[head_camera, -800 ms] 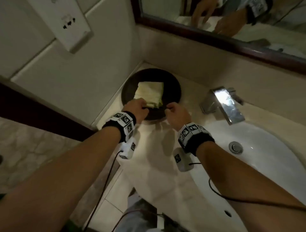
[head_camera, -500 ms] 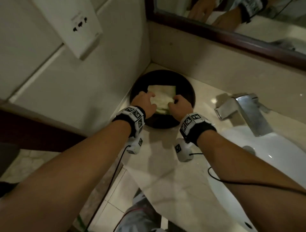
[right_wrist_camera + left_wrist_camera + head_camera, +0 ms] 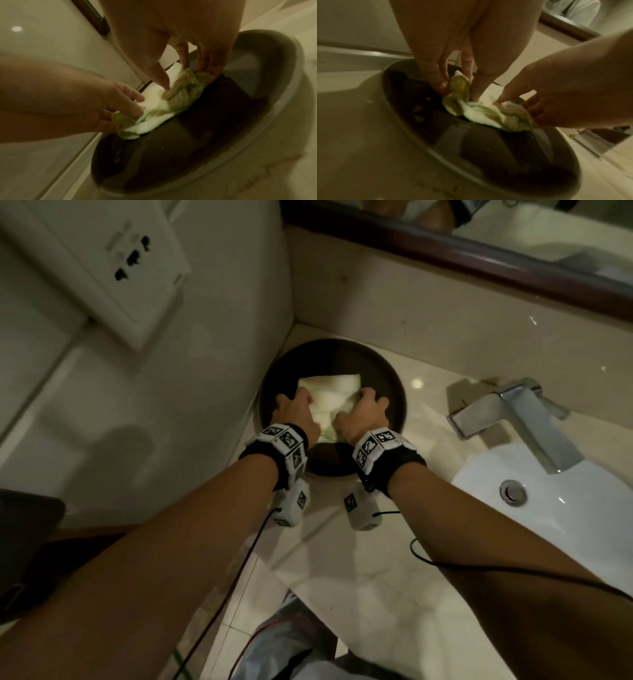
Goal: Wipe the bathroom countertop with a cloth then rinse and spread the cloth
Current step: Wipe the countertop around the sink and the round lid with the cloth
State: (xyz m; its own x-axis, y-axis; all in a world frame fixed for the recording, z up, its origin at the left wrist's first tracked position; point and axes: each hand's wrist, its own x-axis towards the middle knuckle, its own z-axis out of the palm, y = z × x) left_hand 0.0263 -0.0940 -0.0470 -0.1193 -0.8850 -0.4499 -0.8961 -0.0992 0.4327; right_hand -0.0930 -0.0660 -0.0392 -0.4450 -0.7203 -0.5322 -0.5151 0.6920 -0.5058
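Cloth (image 3: pixel 330 398) lies inside the dark round tray (image 3: pixel 394 392), bunched along its near edge. Left hand (image 3: pixel 296 414) and right hand (image 3: pixel 361 416) each pinch a near corner. Judgement: draw corners apart, keeping fabric flat on tray.

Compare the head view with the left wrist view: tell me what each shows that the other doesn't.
Only the head view shows the faucet, the white sink, the wall socket and both wrist bands.

Only the left wrist view shows the left hand with fingertips pinching a bunched yellow-green corner of the cloth, and the tray's inner wall close up.

Both show the cloth lying in the dark round tray, the right hand gripping the cloth's other side, and the pale countertop.
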